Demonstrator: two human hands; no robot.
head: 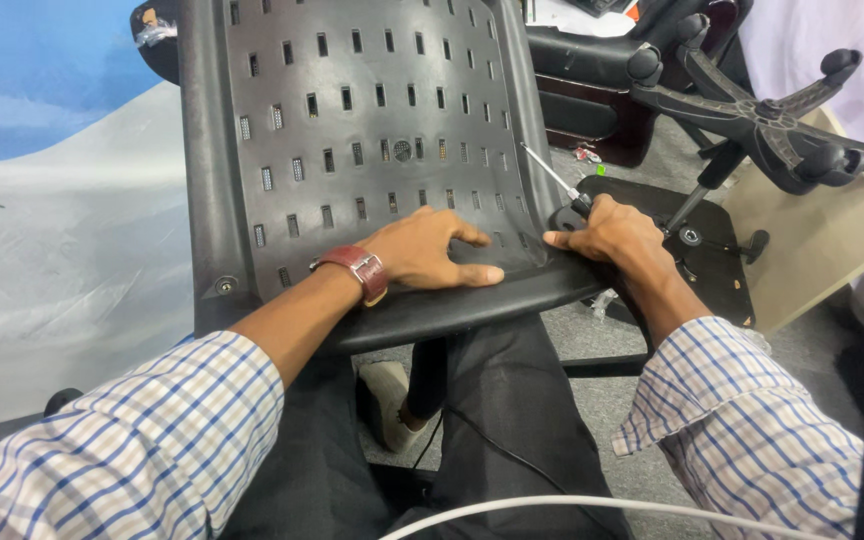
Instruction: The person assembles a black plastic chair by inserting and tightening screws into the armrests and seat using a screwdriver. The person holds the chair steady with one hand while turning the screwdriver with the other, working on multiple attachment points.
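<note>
While the black perforated chair shell (352, 150) rests across the lap, the left hand (432, 250) lies flat and spread on its lower edge, pinning it down. Just beside, the right hand (617, 232) is wrapped around a screwdriver (552, 175) angled into the right rim. Best kept square to the screw, with firm downward pressure. Beyond lies an upturned wheeled base (762, 120).

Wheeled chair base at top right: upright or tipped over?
Tipped. The chair base lies on its side, its wheels up off the floor and the center post pointing sideways.
</note>
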